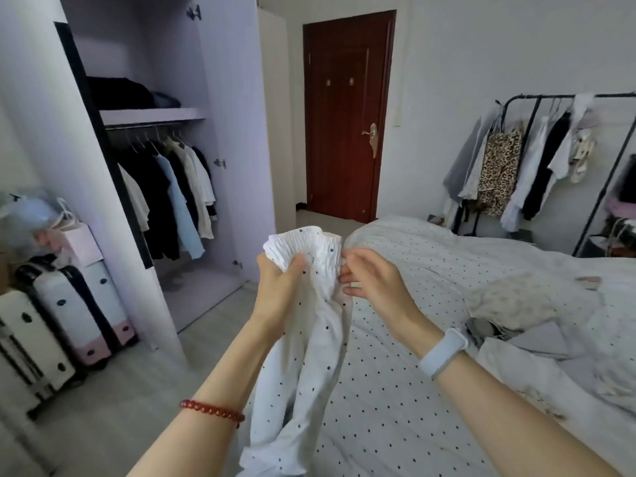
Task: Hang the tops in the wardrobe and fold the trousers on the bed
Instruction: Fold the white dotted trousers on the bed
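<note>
White trousers with small dark dots (309,356) hang in the air over the bed's near-left edge, their elastic waistband bunched at the top. My left hand (280,287) grips the waistband's left side, thumb pressed into the gathers. My right hand (371,284) pinches the waistband's right edge. The legs dangle down between my forearms. The bed (395,390) has a white dotted cover. The open wardrobe (165,187) stands at the left with several tops hanging on its rail.
A crumpled floral garment (530,304) and grey clothes (547,342) lie on the bed's right side. A black clothes rack (537,160) with hung garments stands at the far right. Suitcases (58,321) line the left wall. A dark red door (344,115) is shut ahead.
</note>
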{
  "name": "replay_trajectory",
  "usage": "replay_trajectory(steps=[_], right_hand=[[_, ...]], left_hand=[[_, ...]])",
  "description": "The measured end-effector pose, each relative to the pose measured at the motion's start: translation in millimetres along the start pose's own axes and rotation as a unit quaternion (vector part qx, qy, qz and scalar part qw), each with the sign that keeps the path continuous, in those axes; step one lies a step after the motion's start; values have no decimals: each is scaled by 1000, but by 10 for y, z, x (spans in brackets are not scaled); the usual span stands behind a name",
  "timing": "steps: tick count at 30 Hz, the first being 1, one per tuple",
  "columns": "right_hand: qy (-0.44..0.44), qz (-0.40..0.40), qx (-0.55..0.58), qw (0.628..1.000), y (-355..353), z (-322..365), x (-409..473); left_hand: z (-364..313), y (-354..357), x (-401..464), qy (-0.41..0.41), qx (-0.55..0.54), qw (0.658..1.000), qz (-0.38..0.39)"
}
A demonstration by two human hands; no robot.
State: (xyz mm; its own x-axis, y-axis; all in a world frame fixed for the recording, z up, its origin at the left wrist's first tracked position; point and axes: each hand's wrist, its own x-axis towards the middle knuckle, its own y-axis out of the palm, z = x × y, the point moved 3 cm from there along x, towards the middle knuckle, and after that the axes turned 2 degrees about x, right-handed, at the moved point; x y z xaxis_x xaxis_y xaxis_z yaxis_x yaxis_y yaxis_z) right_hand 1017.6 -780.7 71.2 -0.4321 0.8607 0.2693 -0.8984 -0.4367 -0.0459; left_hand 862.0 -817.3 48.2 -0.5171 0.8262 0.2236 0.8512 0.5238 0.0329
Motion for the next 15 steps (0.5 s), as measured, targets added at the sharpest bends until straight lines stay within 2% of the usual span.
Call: replay_trajectory(steps=[3, 5, 7, 11, 13, 15], right_hand=[[8, 118, 28, 993, 77, 36, -54], [3, 147, 35, 989, 93, 37, -20], [-8, 131, 22, 991, 59, 38, 14], [-9, 33, -22, 999, -135, -1, 27], [3, 15, -32, 999, -207, -10, 17], [3, -6, -49, 999, -312, 29, 25]], left_hand=[[-38, 285, -73, -73, -83, 984, 141], [-82, 434, -150, -77, -63, 980, 173], [-104, 533, -160, -40, -13, 990, 138], [-123, 572, -175, -51, -55, 989, 125], [-139, 577, -197, -50, -44, 989, 133], [-163, 569, -203, -32, -15, 993, 110]])
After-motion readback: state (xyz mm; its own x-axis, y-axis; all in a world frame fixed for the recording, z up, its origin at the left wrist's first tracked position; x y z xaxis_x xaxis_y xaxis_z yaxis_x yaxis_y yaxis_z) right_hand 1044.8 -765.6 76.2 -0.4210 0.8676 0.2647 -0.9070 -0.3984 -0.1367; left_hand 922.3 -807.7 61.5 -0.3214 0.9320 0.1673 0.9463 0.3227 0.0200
